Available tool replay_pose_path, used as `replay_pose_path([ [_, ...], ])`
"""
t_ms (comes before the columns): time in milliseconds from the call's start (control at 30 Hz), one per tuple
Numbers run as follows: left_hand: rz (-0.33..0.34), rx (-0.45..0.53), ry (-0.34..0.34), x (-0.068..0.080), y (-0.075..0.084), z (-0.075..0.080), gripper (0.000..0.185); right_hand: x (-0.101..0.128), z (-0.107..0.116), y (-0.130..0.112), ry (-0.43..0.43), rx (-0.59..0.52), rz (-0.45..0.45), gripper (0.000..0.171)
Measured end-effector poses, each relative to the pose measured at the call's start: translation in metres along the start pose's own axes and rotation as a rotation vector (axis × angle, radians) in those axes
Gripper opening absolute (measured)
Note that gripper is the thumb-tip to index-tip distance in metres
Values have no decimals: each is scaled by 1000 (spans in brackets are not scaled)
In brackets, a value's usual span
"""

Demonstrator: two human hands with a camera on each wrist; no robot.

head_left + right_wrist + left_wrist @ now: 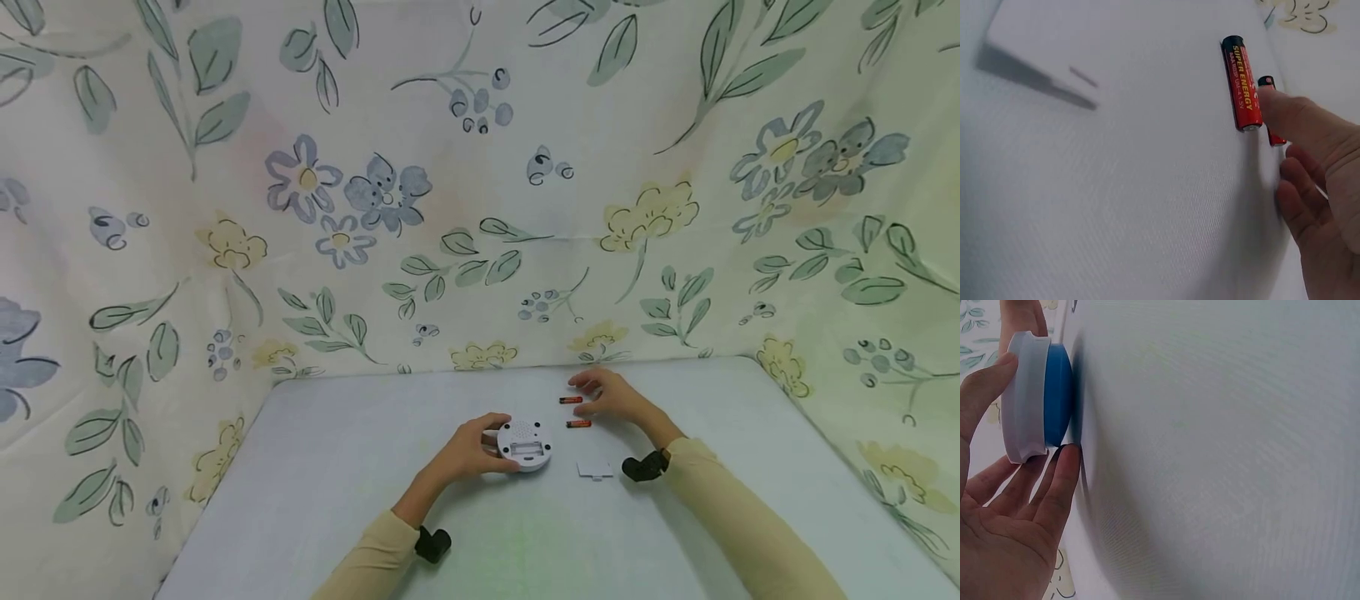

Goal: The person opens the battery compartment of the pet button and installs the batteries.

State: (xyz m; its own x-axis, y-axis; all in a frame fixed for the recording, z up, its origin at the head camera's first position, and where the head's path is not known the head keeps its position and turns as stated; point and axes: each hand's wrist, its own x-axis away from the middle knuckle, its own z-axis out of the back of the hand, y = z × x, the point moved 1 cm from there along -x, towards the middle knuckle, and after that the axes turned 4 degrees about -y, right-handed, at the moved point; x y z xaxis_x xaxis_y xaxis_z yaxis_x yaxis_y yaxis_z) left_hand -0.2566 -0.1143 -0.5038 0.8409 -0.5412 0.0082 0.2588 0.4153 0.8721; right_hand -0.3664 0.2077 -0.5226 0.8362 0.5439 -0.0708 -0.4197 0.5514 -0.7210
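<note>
Head view: batteries (578, 424) beside right hand (611, 395).

Both arms wear pale yellow-beige sleeves, with a black camera at each wrist.

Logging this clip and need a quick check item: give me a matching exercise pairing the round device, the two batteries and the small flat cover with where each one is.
Things:
1. round device
2. two batteries
3. flat white cover

Places:
A. lying alone on the table, touched by neither hand
B. held at its edge by the left hand
C. lying by the right hand

Pairs: 1-B, 2-C, 3-A
</note>
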Motion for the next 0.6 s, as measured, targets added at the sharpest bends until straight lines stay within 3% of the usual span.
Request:
replay_pose_path([
  [200, 1, 6, 0, -1, -2, -1, 74, -2, -2, -4, -29, 75, 64, 10],
  [600, 4, -2, 7, 0, -1, -1, 74, 11, -1, -8, 34, 43, 67, 10],
])
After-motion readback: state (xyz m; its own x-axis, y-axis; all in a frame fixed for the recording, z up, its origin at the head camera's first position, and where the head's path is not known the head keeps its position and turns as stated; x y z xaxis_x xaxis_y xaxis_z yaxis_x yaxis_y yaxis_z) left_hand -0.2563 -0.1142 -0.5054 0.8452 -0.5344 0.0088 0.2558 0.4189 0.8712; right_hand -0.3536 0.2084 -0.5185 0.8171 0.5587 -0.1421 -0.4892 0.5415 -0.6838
